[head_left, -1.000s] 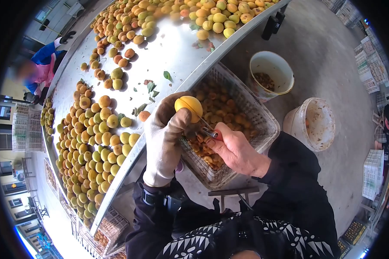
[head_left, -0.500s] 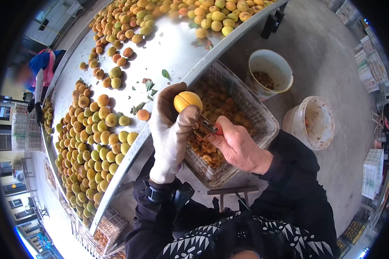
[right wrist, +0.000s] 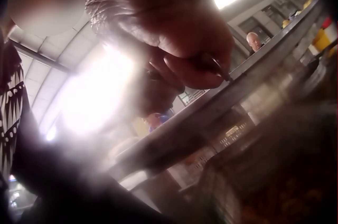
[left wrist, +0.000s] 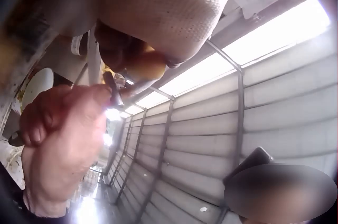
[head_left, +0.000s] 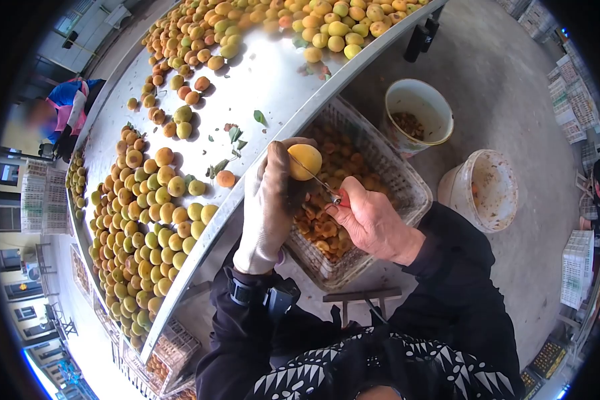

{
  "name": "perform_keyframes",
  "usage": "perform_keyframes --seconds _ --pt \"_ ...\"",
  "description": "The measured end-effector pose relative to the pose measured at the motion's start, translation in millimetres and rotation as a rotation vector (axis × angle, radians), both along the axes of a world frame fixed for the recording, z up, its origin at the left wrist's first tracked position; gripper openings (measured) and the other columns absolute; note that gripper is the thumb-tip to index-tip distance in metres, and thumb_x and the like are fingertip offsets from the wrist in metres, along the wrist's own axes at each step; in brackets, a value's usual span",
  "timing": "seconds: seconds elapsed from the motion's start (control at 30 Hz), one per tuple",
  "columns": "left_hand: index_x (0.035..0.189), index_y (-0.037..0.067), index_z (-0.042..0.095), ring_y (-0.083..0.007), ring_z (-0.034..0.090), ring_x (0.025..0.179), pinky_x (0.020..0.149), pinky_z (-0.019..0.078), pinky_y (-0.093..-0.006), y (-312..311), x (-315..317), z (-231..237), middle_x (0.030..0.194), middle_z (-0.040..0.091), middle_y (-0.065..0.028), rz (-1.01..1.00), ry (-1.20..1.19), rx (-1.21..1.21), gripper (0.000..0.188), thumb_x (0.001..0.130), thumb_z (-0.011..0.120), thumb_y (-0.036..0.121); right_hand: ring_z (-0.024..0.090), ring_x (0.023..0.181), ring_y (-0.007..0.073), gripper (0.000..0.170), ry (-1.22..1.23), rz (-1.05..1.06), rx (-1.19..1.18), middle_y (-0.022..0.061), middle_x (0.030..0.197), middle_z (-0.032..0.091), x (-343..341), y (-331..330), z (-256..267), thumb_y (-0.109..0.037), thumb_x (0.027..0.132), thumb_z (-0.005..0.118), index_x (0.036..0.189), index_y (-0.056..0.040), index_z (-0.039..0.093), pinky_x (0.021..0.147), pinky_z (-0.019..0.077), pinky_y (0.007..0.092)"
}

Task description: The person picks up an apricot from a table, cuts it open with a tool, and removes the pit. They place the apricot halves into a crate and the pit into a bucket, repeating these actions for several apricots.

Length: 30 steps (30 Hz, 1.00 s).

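In the head view my left hand (head_left: 263,207), in a pale work glove with brown-stained fingers, grips a yellow apricot (head_left: 307,160). A thin dark line runs across the fruit's skin. My bare right hand (head_left: 383,227) holds a small red-handled knife (head_left: 341,198) between thumb and curled fingers, its thin blade reaching the apricot's lower right side. Both hands are over a plastic crate (head_left: 417,193) filled with opened apricot pieces (head_left: 327,230). From the left wrist, the gloved hand (left wrist: 158,13) partly hides the fruit (left wrist: 147,67).
A metal table (head_left: 267,80) on the left bears many whole apricots (head_left: 140,227) and a few loose leaves (head_left: 235,134). Two white buckets stand right of the crate, the farther bucket (head_left: 440,113) with bits inside, the nearer bucket (head_left: 447,183) tipped. Another person (head_left: 67,110) bends at the table's far side.
The left hand has turned, carrying the apricot a little to the right, and its thumb no longer covers the fruit's lower front. The right hand with the knife has shifted slightly right.
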<state>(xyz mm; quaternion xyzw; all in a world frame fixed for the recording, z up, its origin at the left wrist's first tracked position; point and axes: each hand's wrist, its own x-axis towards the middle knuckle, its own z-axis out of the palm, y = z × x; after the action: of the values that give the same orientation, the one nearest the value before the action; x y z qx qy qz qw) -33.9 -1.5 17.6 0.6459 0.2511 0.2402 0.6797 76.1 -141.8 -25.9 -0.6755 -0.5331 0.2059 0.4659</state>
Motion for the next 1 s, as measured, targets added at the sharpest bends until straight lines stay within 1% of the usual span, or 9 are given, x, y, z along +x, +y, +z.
perform_keyframes --seconds 0.1,0.3,0.37,0.5,0.57,0.7,0.77,0.93,1.0 --pt "0.12 0.002 0.057 -0.0075 0.054 0.082 0.067 0.0438 -0.0195 -2 0 0 0.099 0.058 -0.005 0.019 0.002 -0.038 0.057 0.097 0.051 0.055 0.063 0.062 0.0403 0.028 -0.035 -0.003 0.004 0.0203 0.065 0.059 1 2 -3 -0.019 0.093 0.064 0.09 -0.001 0.043 0.052 0.0481 0.0441" --pt "0.124 0.001 0.052 -0.01 0.053 0.086 0.074 0.0455 -0.025 -11 8 -6 0.109 0.056 -0.0075 0.202 -0.052 0.185 0.053 0.098 0.055 0.046 0.063 0.061 0.0388 0.029 -0.138 -0.007 0.044 0.0193 0.064 0.058 5 7 -2 -0.017 0.091 0.066 0.09 -0.0006 0.043 0.051 0.0483 0.0434" --pt "0.119 0.004 0.056 -0.0124 0.056 0.087 0.072 0.0472 -0.0243 -11 9 -9 0.098 0.057 -0.0059 0.25 -0.041 0.138 0.047 0.101 0.047 0.047 0.063 0.061 0.0383 0.028 -0.158 -0.007 0.05 0.0192 0.064 0.059 7 6 -4 -0.016 0.09 0.067 0.09 -0.0005 0.043 0.052 0.0486 0.0431" --pt "0.118 0.001 0.054 -0.011 0.053 0.082 0.074 0.0451 -0.0257 -11 7 -5 0.096 0.059 -0.006 0.195 -0.036 0.262 0.049 0.099 0.053 0.045 0.064 0.062 0.0371 0.028 -0.187 0.0 0.071 0.0189 0.065 0.06 12 8 -3 -0.015 0.089 0.068 0.09 -0.0002 0.044 0.052 0.0491 0.0423" --pt "0.114 0.001 0.057 -0.0104 0.052 0.077 0.071 0.0443 -0.0253 -12 7 0 0.089 0.06 -0.0048 0.152 0.02 0.078 0.052 0.101 0.045 0.05 0.064 0.062 0.0368 0.028 -0.201 -0.004 0.069 0.0187 0.065 0.059 13 7 -2 -0.015 0.089 0.068 0.09 -0.0003 0.044 0.052 0.0491 0.042" --pt "0.108 0.002 0.061 -0.01 0.05 0.071 0.067 0.0428 -0.0249 -12 11 5 0.085 0.06 -0.0045 0.124 0.096 0.068 0.058 0.103 0.035 0.054 0.064 0.061 0.0367 0.028 -0.17 -0.012 0.063 0.0187 0.064 0.059 11 7 -7 -0.014 0.089 0.068 0.09 -0.0003 0.044 0.052 0.0493 0.0419" --pt "0.104 0.001 0.063 -0.01 0.049 0.068 0.062 0.0413 -0.0249 -14 19 -5 0.082 0.059 -0.0045 0.204 0.009 0.117 0.062 0.105 0.028 0.052 0.064 0.061 0.037 0.028 -0.17 -0.02 0.034 0.0191 0.064 0.059 10 6 -8 -0.014 0.089 0.067 0.091 -0.0001 0.043 0.052 0.0491 0.042" --pt "0.1 0.001 0.063 -0.0095 0.047 0.065 0.061 0.0404 -0.0246 -19 27 -17 0.079 0.057 -0.0039 0.336 -0.018 0.02 0.058 0.106 0.027 0.046 0.064 0.061 0.0381 0.025 -0.157 -0.018 0.069 0.0206 0.064 0.059 3 10 -13 -0.013 0.091 0.065 0.089 0.0006 0.044 0.051 0.0481 0.0427" --pt "0.101 0.001 0.062 -0.0087 0.046 0.064 0.061 0.0402 -0.0246 -18 29 -20 0.079 0.057 -0.0034 0.38 -0.049 0.159 0.054 0.107 0.029 0.043 0.064 0.063 0.0398 0.019 -0.079 -0.025 0.035 0.0208 0.065 0.059 3 13 -11 -0.006 0.087 0.062 0.09 0.0012 0.045 0.055 0.0487 0.045"
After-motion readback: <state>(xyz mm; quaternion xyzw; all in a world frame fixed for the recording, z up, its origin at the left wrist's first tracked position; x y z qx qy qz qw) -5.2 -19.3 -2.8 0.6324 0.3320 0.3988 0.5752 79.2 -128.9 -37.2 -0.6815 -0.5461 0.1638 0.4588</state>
